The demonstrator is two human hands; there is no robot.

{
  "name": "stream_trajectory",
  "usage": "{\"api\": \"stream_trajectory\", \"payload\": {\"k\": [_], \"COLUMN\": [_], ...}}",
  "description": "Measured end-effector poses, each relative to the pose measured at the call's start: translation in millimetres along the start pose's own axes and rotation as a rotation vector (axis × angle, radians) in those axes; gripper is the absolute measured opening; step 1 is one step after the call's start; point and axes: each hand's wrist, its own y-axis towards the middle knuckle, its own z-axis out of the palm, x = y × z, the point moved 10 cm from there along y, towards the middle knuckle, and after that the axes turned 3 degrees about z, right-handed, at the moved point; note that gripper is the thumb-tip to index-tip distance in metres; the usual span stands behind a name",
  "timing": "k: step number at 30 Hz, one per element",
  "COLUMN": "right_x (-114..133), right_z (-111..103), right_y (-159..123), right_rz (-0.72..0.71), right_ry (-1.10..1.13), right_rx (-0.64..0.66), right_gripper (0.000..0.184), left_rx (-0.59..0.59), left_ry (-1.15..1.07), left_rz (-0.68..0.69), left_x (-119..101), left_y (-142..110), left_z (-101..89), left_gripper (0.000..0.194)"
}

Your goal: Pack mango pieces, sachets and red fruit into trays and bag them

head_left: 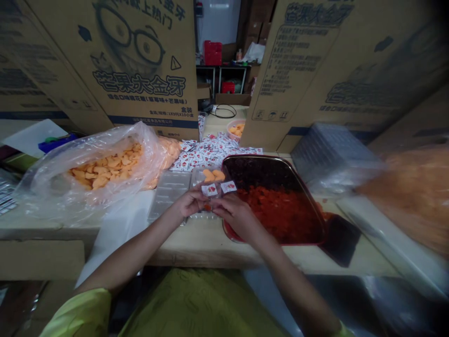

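Left hand (191,202): held narrow, grip unclear, over clear plastic tray (169,189).
Right hand (238,216): held narrow, grip unclear, beside red tray rim (254,157).
Open room: left below hands, before wooden bench edge (196,258).

1 head-worn view, looking forward and down from just above the near edge of the bench (196,255), close over the left hand (189,201) and right hand (236,217), with stacked cartons (140,70) filling the background
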Motion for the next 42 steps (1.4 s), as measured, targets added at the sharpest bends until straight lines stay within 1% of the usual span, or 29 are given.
{"api": "stream_trajectory", "payload": {"k": [1, 3, 5, 6, 7, 9, 10, 11, 12, 15, 18, 20, 23, 25, 29, 31, 33, 34, 37, 39, 42], "right_x": [-2, -15, -34, -46, -58, -82, -91, -97, -100, -104, -107, -105, -99, -95, -91, -90, -81, -72, -36, -17, -2], "right_z": [1, -9, -24, -29, -30, -25, -21, -17, -13, -7, -8, -11, -14, -15, -15, -21, -32, -37, -44, -40, -21], "right_y": [0, -5, -18, -26, -36, -59, -69, -77, -82, -86, -89, -90, -92, -94, -100, -96, -83, -74, -39, -18, 1], "right_rz": [0.011, 0.089, 0.219, 0.294, 0.372, 0.508, 0.552, 0.572, 0.573, 0.552, 0.559, 0.559, 0.553, 0.534, 0.482, 0.450, 0.382, 0.332, 0.173, 0.116, 0.067], "right_ry": [0.010, -0.037, -0.192, -0.300, -0.403, -0.540, -0.567, -0.570, -0.557, -0.517, -0.491, -0.431, -0.321, -0.287, -0.229, -0.212, -0.199, -0.182, -0.073, -0.003, 0.061], "right_rx": [-0.011, -0.059, -0.063, -0.011, 0.078, 0.307, 0.403, 0.469, 0.503, 0.514, 0.505, 0.488, 0.466, 0.471, 0.510, 0.468, 0.374, 0.317, 0.159, 0.096, 0.107], "right_gripper": [0.022, 0.022, 0.015, 0.011, 0.008, 0.004, 0.007, 0.011, 0.014, 0.011, 0.021, 0.024, 0.026, 0.030, 0.039, 0.040, 0.037, 0.035, 0.023, 0.018, 0.019], "left_rx": [0.011, 0.032, 0.029, 0.023, 0.017, 0.010, 0.010, 0.010, 0.011, 0.017, 0.000, -0.019, -0.042, -0.056, -0.046, -0.034, -0.030, -0.034, -0.051, -0.048, -0.028], "left_ry": [0.009, 0.008, -0.010, -0.022, -0.032, -0.043, -0.042, -0.039, -0.034, -0.021, -0.021, -0.022, -0.004, 0.003, -0.023, -0.023, -0.020, -0.020, -0.020, -0.019, -0.016], "left_rz": [-0.001, -0.005, -0.013, -0.017, -0.019, -0.020, -0.019, -0.017, -0.014, -0.009, -0.005, -0.007, -0.017, -0.018, 0.004, 0.010, 0.008, 0.006, 0.003, 0.001, -0.003], "left_x": [0, -1, -2, -3, -4, -6, -6, -7, -7, -9, -12, -14, -17, -19, -25, -27, -27, -27, -26, -26, -26], "left_y": [0, -2, -4, -5, -5, -6, -6, -6, -7, -8, -11, -13, -16, -18, -22, -24, -26, -27, -29, -31, -35], "left_z": [2.2, 5.4, 4.4, 2.8, 1.0, -2.6, -4.0, -5.1, -5.8, -6.0, -8.1, -11.1, -15.6, -17.9, -17.9, -17.6, -18.2, -18.9, -21.0, -20.3, -17.7], "left_gripper": [0.068, 0.066, 0.065, 0.065, 0.066, 0.068, 0.069, 0.069, 0.069, 0.068, 0.068, 0.067, 0.061, 0.057, 0.063, 0.065, 0.065, 0.065, 0.068, 0.069, 0.069]}}
